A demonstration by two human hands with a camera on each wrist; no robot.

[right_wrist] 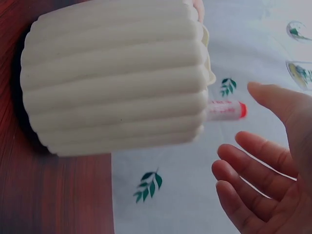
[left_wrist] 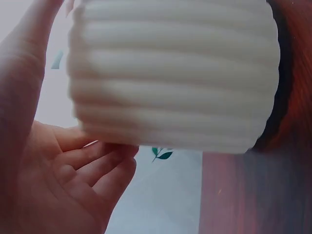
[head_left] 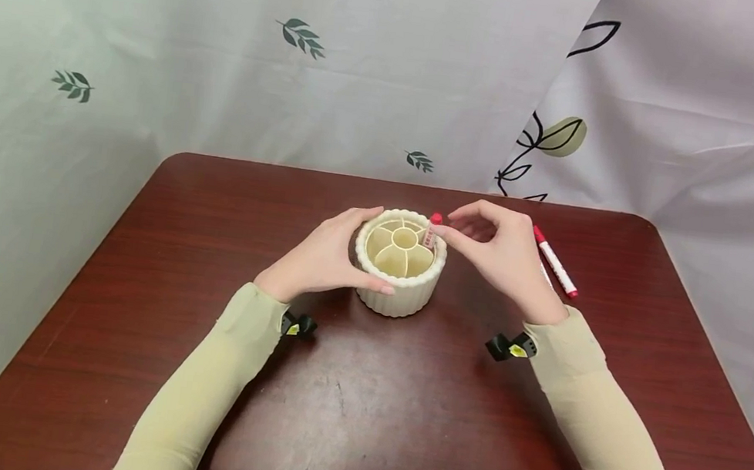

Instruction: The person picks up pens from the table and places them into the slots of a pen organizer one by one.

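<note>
A cream pen holder [head_left: 404,300] with a scalloped rim and ribbed wall stands upright on the table, divided inside into several compartments. My left hand [head_left: 329,257] holds it from the left, thumb along the front and fingers round the back. In its right compartment stands a white marker [head_left: 430,235] with a red end, which sticks out past the rim in the right wrist view. My right hand [head_left: 504,253] is beside that marker's top. In the right wrist view a gap separates thumb and fingers [right_wrist: 261,173] from the marker, and the hand holds nothing.
On the dark red table [head_left: 346,386], right of my right hand, lies a white marker with a red cap [head_left: 555,261]. A second white pen-like thing [head_left: 546,274] shows partly behind that wrist. A pale leaf-patterned curtain [head_left: 365,94] hangs behind the table.
</note>
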